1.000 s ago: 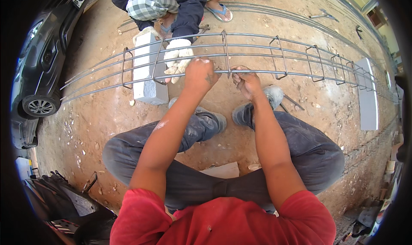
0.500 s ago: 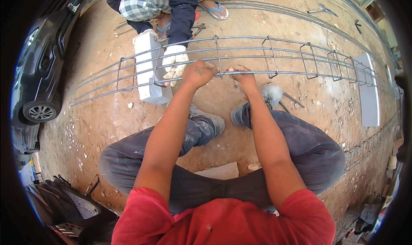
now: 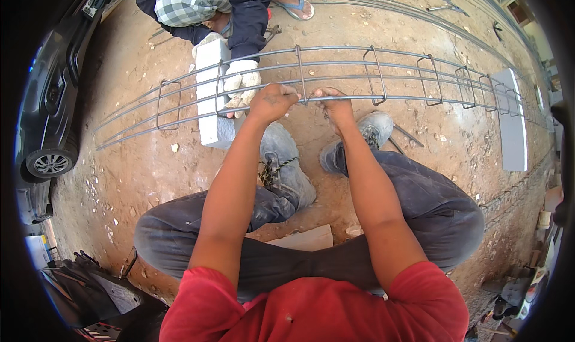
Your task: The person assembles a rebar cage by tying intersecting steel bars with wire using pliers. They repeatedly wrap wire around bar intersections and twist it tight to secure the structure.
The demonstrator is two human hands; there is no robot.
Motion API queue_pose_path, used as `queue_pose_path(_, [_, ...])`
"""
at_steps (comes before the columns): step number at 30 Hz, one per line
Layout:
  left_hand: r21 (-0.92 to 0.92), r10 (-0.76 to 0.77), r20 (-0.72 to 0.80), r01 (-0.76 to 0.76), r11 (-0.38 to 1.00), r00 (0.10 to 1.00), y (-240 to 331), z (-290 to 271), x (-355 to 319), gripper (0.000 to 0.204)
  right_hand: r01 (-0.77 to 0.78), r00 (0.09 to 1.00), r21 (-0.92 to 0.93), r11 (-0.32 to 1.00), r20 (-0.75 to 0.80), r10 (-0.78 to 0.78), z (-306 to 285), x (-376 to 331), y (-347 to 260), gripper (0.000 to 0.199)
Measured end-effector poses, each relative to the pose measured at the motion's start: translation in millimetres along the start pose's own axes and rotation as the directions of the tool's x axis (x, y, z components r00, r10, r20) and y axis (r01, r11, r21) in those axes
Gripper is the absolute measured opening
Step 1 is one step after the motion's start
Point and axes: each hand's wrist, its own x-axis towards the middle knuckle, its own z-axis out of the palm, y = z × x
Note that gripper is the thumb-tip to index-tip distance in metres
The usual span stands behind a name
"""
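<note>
Rebar cage (image 3: 359, 97): bare metal, dull; its stirrups (image 3: 301, 72): metal, rusty-looking. Block (image 3: 217, 131): matt, flat-faced. Ground (image 3: 162, 180): rough, gritty earth. Work glove (image 3: 244, 81): knit-looking cloth. Car (image 3: 51, 102): glossy paintwork. Trousers (image 3: 419, 204): matt cloth, dust-smeared. Shirt (image 3: 311, 312): soft-looking matt cloth.

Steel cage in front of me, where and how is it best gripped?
Probably by the near bar, from your side, in a bare stretch between hoops: it runs sideways, looks thin enough to wrap, and lies closest to you.

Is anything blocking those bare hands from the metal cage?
Nothing visible: the left hand and right hand both touch the nearest bar of the metal cage. The co-worker's gloved hand is beside the left hand, not between.
</note>
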Motion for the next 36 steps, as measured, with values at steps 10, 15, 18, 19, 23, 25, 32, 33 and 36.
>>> queue_pose_path(10, [0.078,-0.218,-0.179,0.235,0.969,0.959,18.3,15.1,12.3,0.029,-0.123,0.990,0.443,0.888,0.116,0.079,6.0,4.2,6.7,0.023])
queue_pose_path(15, [0.073,-0.163,-0.248,0.187,0.980,0.955,11.2,23.2,13.2,0.029,-0.122,0.990,0.505,0.854,0.118,0.071,9.6,7.2,7.8,0.027])
queue_pose_path(18, [0.033,-0.169,-0.245,0.182,0.983,0.955,10.9,24.2,11.3,0.031,-0.159,0.987,0.375,0.913,0.048,0.152,15.5,2.6,6.1,0.025])
queue_pose_path(19, [0.025,-0.166,-0.250,0.178,0.984,0.954,11.1,24.7,9.3,0.030,-0.184,0.981,0.302,0.936,0.003,0.192,18.6,-0.8,6.3,0.025])
queue_pose_path(23, [0.064,-0.076,-0.331,0.103,0.993,0.940,12.9,29.8,-0.5,0.028,-0.291,0.945,0.311,0.905,-0.052,0.322,25.9,-13.1,5.0,0.023])
queue_pose_path(25, [0.086,-0.065,-0.355,0.101,0.991,0.932,12.2,32.8,-4.9,0.029,-0.295,0.942,0.295,0.909,-0.069,0.329,27.1,-17.5,2.9,0.021])
queue_pose_path(32, [0.046,0.172,-0.493,-0.172,0.984,0.853,-5.1,44.3,-19.8,0.024,-0.328,0.918,0.344,0.880,-0.104,0.383,33.5,-33.0,0.4,0.013])
queue_pose_path(33, [0.097,0.249,-0.514,-0.233,0.968,0.821,-9.7,47.1,-24.0,0.024,-0.284,0.931,0.289,0.914,-0.145,0.335,34.5,-36.0,1.6,0.012])
queue_pose_path(36, [0.227,0.488,-0.571,-0.444,0.867,0.660,-23.3,55.5,-35.8,0.027,-0.150,0.957,0.039,0.988,-0.247,0.155,37.6,-46.0,5.0,0.012])
